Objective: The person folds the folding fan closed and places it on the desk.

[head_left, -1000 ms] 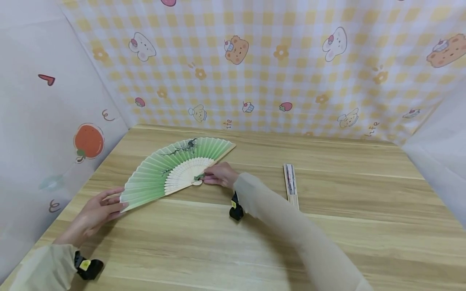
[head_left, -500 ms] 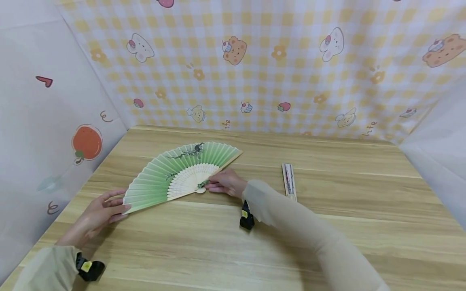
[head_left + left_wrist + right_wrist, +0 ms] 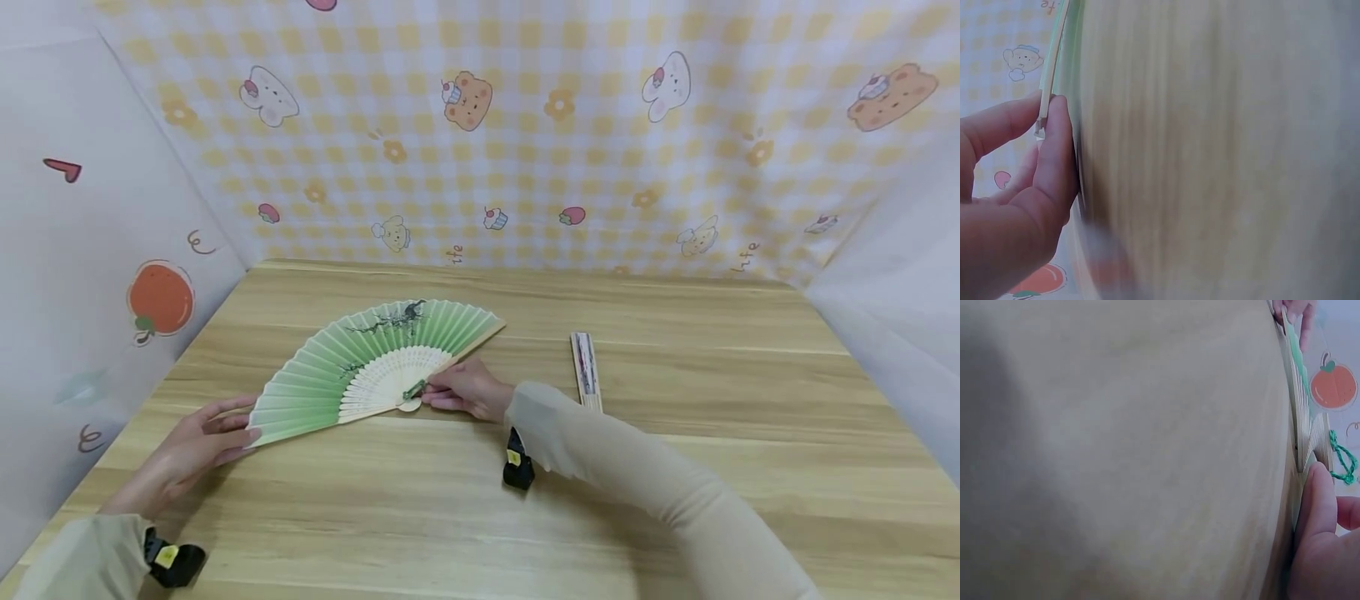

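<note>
A green folding fan (image 3: 315, 379) with pale ribs and a dark branch print is spread wide, low over the wooden table. At its left end, my left hand (image 3: 198, 446) pinches the outer rib between thumb and fingers; the left wrist view shows the rib's tip (image 3: 1044, 115) held there. My right hand (image 3: 468, 389) grips the right guard stick close to the pivot. A green cord (image 3: 1342, 459) hangs by the pivot in the right wrist view. Some right fingertips are hidden behind the fan in the head view.
A folded fan (image 3: 586, 371) with a printed edge lies on the wooden table (image 3: 420, 517), just beyond my right forearm. A yellow checked cloth (image 3: 525, 158) hangs behind the table. White cloth (image 3: 82, 317) with printed fruit borders the left side.
The fan's right end and pivot have come a little nearer to me, with my right hand moving along. The left hand keeps its hold. The head view has shifted slightly.
</note>
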`<action>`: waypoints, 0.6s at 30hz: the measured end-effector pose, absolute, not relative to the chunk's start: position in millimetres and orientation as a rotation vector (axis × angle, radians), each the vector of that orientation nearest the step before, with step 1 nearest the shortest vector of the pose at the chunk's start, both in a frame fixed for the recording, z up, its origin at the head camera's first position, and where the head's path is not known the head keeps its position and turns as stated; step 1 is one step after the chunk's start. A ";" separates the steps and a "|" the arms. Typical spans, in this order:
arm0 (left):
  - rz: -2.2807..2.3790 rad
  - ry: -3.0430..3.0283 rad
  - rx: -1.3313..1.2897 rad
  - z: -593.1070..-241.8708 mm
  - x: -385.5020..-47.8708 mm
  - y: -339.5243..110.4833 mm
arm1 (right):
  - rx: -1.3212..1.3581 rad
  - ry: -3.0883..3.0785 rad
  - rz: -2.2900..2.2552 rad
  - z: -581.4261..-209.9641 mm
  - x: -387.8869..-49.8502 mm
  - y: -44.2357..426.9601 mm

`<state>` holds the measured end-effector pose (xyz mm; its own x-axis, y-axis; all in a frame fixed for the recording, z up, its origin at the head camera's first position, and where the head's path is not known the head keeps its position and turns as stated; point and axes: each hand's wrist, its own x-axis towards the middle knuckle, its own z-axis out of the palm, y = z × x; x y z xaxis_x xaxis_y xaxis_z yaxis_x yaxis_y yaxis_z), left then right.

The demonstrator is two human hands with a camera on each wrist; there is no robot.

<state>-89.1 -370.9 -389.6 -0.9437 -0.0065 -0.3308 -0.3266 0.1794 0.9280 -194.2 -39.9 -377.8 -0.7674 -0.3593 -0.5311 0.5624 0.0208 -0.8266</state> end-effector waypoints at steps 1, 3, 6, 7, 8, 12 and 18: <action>1.836 2.203 -0.312 -389.5 -89.2 -371.0 | 0.216 1.655 -1.817 -377.5 -193.1 -39.6; 1.813 2.216 -0.300 -389.1 -90.1 -370.7 | 0.225 1.659 -1.814 -376.9 -191.1 -38.9; 1.756 2.253 -0.293 -388.2 -90.3 -368.9 | 0.222 1.671 -1.804 -376.0 -189.5 -37.0; 1.735 2.265 -0.292 -388.0 -90.3 -368.3 | 0.220 1.672 -1.799 -375.8 -189.3 -36.4; 1.716 2.276 -0.289 -387.8 -90.3 -367.7 | 0.216 1.674 -1.794 -375.7 -189.0 -35.8; 1.681 2.282 -0.283 -387.2 -89.9 -366.5 | 0.194 1.664 -1.778 -376.2 -189.0 -32.7; 1.672 2.277 -0.284 -386.9 -89.5 -365.9 | 0.119 1.648 -1.726 -377.8 -190.4 -23.8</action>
<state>-89.5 -365.9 -386.9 -0.9350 0.0191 -0.3542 -0.3322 0.3027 0.8933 -190.4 -23.8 -377.8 -0.7256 -0.4346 -0.5336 0.5531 0.0930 -0.8279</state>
